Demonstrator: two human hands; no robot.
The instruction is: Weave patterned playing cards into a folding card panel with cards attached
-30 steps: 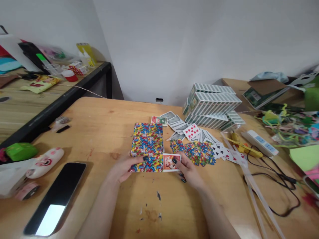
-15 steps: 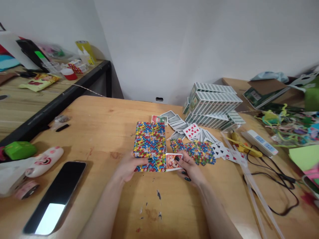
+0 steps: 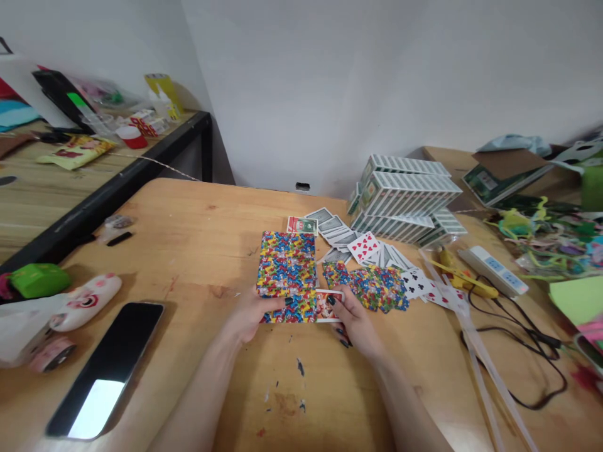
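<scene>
Between my hands is a block of playing cards (image 3: 287, 260) with bright multicoloured backs, its cards lined up edge to edge. My left hand (image 3: 249, 314) grips its near left end, thumb lying across the top. My right hand (image 3: 355, 317) pinches a picture playing card (image 3: 325, 307) at the block's near right edge; the card's left part meets or passes under the block, I cannot tell which. Just right of my right hand lie loose multicoloured-backed cards (image 3: 367, 285). Beyond them are grey-backed cards (image 3: 336, 232) and a face-up hearts card (image 3: 365, 248).
Green-and-white striped card boxes (image 3: 409, 194) are stacked at the back right. A power strip (image 3: 494, 270), black cable (image 3: 522, 336) and clear plastic strips (image 3: 475, 358) lie to the right. On the left are a phone (image 3: 106, 370) and a white toy-like object (image 3: 92, 301).
My right hand has moved slightly left with the picture card, so less of the card shows beside the block. The left hand keeps its grip. The view has shifted a little.
</scene>
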